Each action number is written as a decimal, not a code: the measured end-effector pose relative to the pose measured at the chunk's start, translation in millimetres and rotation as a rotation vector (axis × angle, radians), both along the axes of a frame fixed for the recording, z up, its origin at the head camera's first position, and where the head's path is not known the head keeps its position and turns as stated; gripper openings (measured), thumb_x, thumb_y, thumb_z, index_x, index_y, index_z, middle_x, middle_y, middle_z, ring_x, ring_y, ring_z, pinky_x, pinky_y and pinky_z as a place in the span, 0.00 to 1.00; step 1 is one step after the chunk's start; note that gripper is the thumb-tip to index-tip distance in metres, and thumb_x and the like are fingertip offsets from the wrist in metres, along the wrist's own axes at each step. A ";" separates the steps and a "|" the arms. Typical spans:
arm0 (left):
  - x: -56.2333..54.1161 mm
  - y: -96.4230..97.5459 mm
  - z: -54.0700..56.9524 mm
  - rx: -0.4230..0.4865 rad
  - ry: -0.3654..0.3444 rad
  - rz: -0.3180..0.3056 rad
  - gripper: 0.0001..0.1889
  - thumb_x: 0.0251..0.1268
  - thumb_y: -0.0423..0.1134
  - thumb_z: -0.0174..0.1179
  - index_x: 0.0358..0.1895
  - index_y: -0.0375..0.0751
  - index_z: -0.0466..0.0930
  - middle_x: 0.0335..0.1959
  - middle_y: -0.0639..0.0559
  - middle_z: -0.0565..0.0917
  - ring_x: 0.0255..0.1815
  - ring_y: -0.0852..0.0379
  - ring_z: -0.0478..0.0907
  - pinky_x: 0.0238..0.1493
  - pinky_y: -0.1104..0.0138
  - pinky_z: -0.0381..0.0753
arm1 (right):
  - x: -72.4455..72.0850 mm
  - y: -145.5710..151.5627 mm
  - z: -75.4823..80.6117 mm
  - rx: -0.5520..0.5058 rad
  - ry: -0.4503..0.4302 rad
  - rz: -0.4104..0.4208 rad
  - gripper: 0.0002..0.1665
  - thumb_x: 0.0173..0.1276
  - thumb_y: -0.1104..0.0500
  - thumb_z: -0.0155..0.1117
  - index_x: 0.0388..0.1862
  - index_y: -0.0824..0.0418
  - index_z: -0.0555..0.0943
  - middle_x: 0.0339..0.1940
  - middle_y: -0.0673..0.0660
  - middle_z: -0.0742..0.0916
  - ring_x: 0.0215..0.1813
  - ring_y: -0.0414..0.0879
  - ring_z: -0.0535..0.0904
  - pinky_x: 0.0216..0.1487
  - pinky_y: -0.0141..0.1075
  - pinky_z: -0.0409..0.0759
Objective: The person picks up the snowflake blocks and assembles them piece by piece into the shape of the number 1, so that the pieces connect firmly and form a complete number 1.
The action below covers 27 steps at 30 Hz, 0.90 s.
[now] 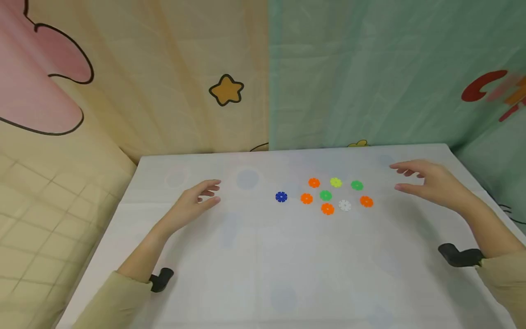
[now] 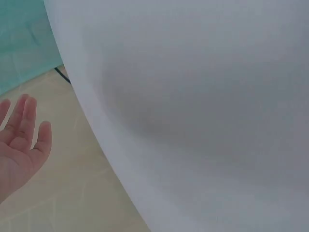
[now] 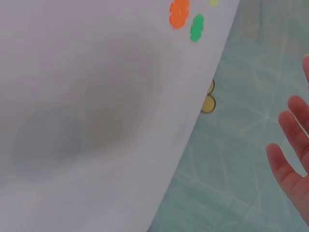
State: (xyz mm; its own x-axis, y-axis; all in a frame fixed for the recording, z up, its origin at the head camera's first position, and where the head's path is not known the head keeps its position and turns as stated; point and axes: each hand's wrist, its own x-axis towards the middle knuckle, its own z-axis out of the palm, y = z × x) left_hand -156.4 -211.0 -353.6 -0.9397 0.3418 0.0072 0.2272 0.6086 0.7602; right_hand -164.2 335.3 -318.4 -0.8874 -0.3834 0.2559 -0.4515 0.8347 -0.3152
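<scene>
My left hand [image 1: 191, 203] hovers over the left part of the table, fingers relaxed and holding nothing. Over the right part, my right hand [image 1: 431, 183] is likewise loose, its thumb apart from the fingers. Between them lie several flat notched plastic discs. A blue disc [image 1: 281, 197] is the one closest to the left hand. An orange disc [image 1: 366, 201] and a green disc [image 1: 357, 185] lie closest to the right. Further in are a white disc [image 1: 344, 205], a yellow-green disc [image 1: 336, 182], another green disc [image 1: 325, 195] and more orange discs [image 1: 327, 209].
A white cloth with faint printed dots covers the table [image 1: 255, 274]. Behind it hang a yellow curtain [image 1: 185, 91] and a green curtain [image 1: 370, 82]. Black straps with camera mounts [image 1: 460, 256] sit at both wrists, by the sleeve cuffs.
</scene>
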 end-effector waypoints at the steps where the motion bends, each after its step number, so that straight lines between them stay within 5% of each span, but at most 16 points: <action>1: -1.6 4.7 -1.2 0.022 -0.011 -0.002 0.26 0.66 0.44 0.57 0.66 0.43 0.65 0.58 0.40 0.74 0.57 0.46 0.72 0.57 0.48 0.67 | -3.5 -6.1 -1.5 -0.025 -0.038 0.009 0.29 0.53 0.62 0.73 0.55 0.63 0.77 0.43 0.60 0.83 0.41 0.47 0.75 0.38 0.27 0.73; 6: -12.7 27.8 -6.6 0.145 -0.075 0.002 0.25 0.65 0.38 0.58 0.64 0.37 0.67 0.57 0.37 0.74 0.57 0.44 0.72 0.56 0.51 0.71 | -20.3 -37.2 -10.0 -0.189 -0.301 0.036 0.28 0.59 0.58 0.69 0.57 0.65 0.75 0.46 0.62 0.81 0.41 0.39 0.76 0.39 0.23 0.76; 10: -21.4 43.5 -12.1 0.161 -0.138 0.035 0.25 0.64 0.36 0.59 0.62 0.34 0.67 0.58 0.36 0.73 0.59 0.41 0.69 0.58 0.51 0.70 | -31.2 -60.8 -20.8 -0.323 -0.497 0.045 0.28 0.62 0.57 0.67 0.59 0.66 0.73 0.49 0.66 0.79 0.46 0.47 0.77 0.41 0.29 0.79; 27: -48.3 114.0 -24.8 0.079 -0.359 0.102 0.23 0.61 0.37 0.62 0.60 0.42 0.72 0.56 0.43 0.72 0.50 0.48 0.73 0.50 0.61 0.77 | -56.3 -133.8 -61.7 -0.505 -0.711 0.074 0.24 0.60 0.64 0.66 0.55 0.71 0.75 0.44 0.65 0.80 0.39 0.48 0.79 0.40 0.32 0.79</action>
State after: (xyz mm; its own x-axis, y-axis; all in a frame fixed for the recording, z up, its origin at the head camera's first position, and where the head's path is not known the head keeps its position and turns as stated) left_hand -204.7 -97.0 -378.4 -0.9164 0.2584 -0.3058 -0.1204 0.5506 0.8260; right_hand -220.6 201.5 -380.1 -0.8784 -0.4369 -0.1936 -0.0555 0.4958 -0.8667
